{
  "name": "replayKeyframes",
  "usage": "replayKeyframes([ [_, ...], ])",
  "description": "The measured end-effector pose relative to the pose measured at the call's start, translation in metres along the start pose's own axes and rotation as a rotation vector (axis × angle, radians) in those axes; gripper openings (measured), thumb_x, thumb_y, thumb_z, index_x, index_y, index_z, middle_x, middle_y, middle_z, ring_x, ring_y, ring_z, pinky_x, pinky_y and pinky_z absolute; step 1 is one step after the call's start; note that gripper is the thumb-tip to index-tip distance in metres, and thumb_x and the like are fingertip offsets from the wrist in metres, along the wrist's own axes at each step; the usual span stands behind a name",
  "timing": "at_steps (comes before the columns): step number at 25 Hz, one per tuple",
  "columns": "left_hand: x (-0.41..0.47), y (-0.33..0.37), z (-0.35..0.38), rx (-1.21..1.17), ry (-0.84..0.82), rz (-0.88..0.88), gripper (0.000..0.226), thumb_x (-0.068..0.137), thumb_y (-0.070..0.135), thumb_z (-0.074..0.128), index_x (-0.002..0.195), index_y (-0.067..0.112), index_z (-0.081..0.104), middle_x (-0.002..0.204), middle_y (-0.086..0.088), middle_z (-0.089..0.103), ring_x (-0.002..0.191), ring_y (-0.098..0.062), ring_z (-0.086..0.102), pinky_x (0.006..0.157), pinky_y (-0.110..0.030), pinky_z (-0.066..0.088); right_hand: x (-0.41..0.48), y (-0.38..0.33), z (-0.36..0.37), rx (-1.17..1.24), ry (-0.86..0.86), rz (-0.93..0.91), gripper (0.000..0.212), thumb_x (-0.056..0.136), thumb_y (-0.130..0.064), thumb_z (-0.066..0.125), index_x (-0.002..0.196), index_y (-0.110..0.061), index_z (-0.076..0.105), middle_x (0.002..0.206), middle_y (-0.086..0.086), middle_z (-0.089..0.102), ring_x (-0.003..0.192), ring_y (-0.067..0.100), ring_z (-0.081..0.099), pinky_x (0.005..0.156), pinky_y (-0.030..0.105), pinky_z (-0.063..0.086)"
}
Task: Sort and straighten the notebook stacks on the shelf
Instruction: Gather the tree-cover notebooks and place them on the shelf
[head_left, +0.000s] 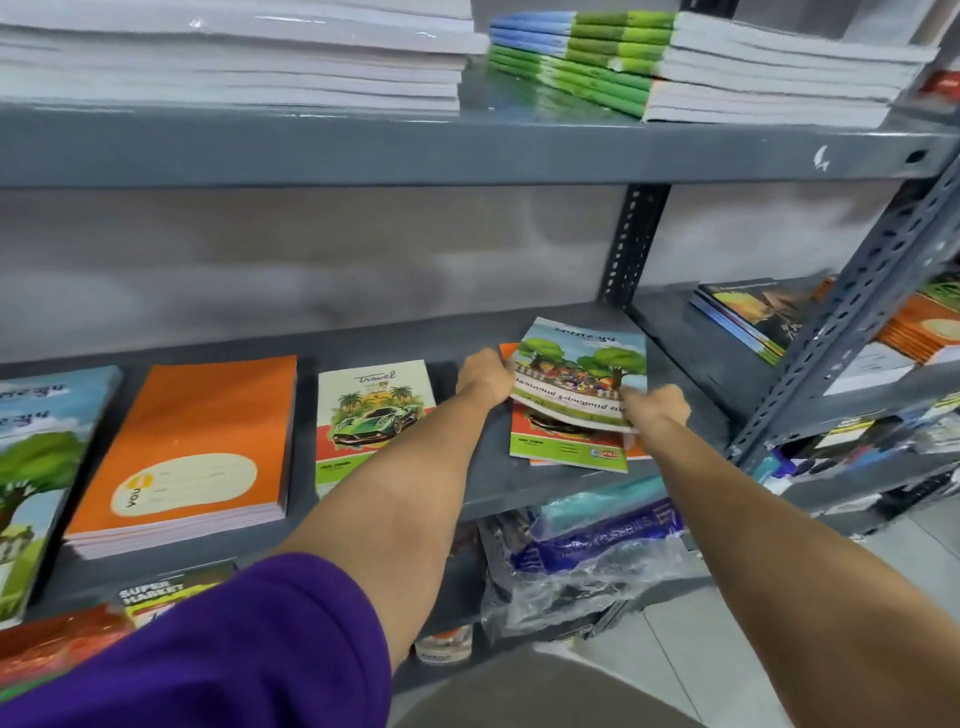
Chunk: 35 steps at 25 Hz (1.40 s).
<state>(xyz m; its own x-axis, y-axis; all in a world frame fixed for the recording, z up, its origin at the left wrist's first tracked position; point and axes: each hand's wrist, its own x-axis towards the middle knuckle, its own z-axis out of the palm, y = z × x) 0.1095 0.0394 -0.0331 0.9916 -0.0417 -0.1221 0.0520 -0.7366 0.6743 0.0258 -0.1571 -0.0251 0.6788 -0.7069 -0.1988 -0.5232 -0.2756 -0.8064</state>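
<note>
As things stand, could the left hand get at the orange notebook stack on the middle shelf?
Probably yes, once it lets go. The left hand grips the tree-cover notebook together with the right hand. The orange notebook stack lies uncovered to its left, with only the car-cover notebook lying flat between.

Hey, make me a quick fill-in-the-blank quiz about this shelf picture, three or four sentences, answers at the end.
1. Both hands, left hand and right hand, grip the notebook with ____ on its cover.
2. The notebook under it shows a ____.
3. The thick stack left of the green car notebook is ____.
4. The person's sleeve is ____.

Answers: trees; car; orange; purple
</note>
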Motion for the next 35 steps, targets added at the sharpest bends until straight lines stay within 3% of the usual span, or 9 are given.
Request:
replayKeyframes([
  [5,-0.014,-0.026,-0.045,-0.014,0.043,-0.005,0.037,0.098,0.032,0.048,0.116,0.006,0.069,0.118,-0.018,0.068,0.112,-0.036,0.062,0.090,-0.037,0.050,-0.028,-0.033,0.020,0.073,0.002,-0.115,0.037,0.088,-0.024,0.062,0.062,-0.014,0.038,0.072,0.011,0.051,0.075,0.025,0.050,0.068,0.030,0.038],
  [6,-0.020,-0.039,-0.063,-0.020,0.066,-0.022,0.037,0.097,0.032,0.049,0.115,0.007,0.069,0.118,-0.017,0.069,0.112,-0.035,0.062,0.090,-0.036,0.050,-0.043,-0.041,0.031,0.090,-0.029,-0.134,0.034,0.089,-0.025,0.061,0.063,-0.013,0.043,0.070,0.012,0.053,0.076,0.028,0.053,0.070,0.030,0.038],
  [8,-0.032,-0.065,-0.097,-0.038,0.113,-0.047,0.036,0.097,0.034,0.050,0.113,0.008,0.070,0.115,-0.017,0.070,0.110,-0.034,0.064,0.088,-0.035,0.050,-0.071,-0.056,0.054,0.142,-0.058,-0.186,0.025,0.092,-0.029,0.059,0.095,-0.004,0.062,0.095,0.020,0.066,0.097,0.036,0.061,0.080,0.033,0.042],
  [10,-0.053,-0.103,-0.139,-0.036,0.166,-0.064,0.037,0.097,0.036,0.050,0.109,0.007,0.071,0.112,-0.018,0.071,0.108,-0.034,0.065,0.085,-0.034,0.050,-0.110,-0.076,0.084,0.139,-0.110,-0.266,0.041,0.095,-0.029,0.054,0.120,0.002,0.059,0.120,0.024,0.063,0.114,0.039,0.057,0.092,0.038,0.044],
  [12,-0.080,-0.147,-0.186,-0.022,0.242,-0.080,0.040,0.098,0.037,0.049,0.105,0.006,0.071,0.109,-0.018,0.072,0.106,-0.034,0.065,0.080,-0.033,0.049,-0.153,-0.096,0.117,0.135,-0.205,-0.341,0.041,0.094,-0.030,0.053,0.119,0.001,0.060,0.120,0.023,0.064,0.111,0.038,0.060,0.092,0.040,0.046],
  [16,-0.139,-0.231,-0.268,-0.001,0.388,-0.152,0.039,0.099,0.035,0.047,0.107,0.003,0.068,0.109,-0.022,0.070,0.105,-0.037,0.064,0.084,-0.037,0.049,-0.253,-0.126,0.180,0.166,-0.389,-0.412,0.030,0.089,-0.025,0.060,0.111,-0.006,0.062,0.102,0.014,0.068,0.085,0.026,0.060,0.067,0.030,0.049],
  [22,-0.220,-0.341,-0.351,0.077,0.505,-0.294,0.037,0.100,0.034,0.046,0.110,0.002,0.061,0.109,-0.018,0.068,0.107,-0.036,0.062,0.085,-0.038,0.048,-0.386,-0.134,0.259,0.145,-0.618,-0.543,0.014,0.086,-0.020,0.062,0.099,-0.016,0.061,0.101,0.009,0.071,0.092,0.030,0.067,0.081,0.048,0.057],
  [29,-0.255,-0.418,-0.371,0.371,0.486,-0.455,0.039,0.100,0.038,0.040,0.114,0.006,0.058,0.111,-0.015,0.066,0.102,-0.035,0.064,0.079,-0.040,0.050,-0.458,-0.133,0.315,-0.219,-0.578,-0.723,0.023,0.089,-0.026,0.067,0.092,-0.006,0.057,0.094,0.010,0.062,0.093,0.026,0.060,0.067,0.032,0.042],
  [35,-0.261,-0.439,-0.363,0.707,0.404,-0.404,0.033,0.101,0.034,0.039,0.115,0.010,0.058,0.105,-0.011,0.069,0.095,-0.033,0.067,0.065,-0.034,0.042,-0.479,-0.114,0.324,-0.431,-0.487,-0.793,0.038,0.087,-0.032,0.070,0.111,-0.005,0.059,0.108,0.013,0.065,0.101,0.031,0.065,0.071,0.033,0.049],
])
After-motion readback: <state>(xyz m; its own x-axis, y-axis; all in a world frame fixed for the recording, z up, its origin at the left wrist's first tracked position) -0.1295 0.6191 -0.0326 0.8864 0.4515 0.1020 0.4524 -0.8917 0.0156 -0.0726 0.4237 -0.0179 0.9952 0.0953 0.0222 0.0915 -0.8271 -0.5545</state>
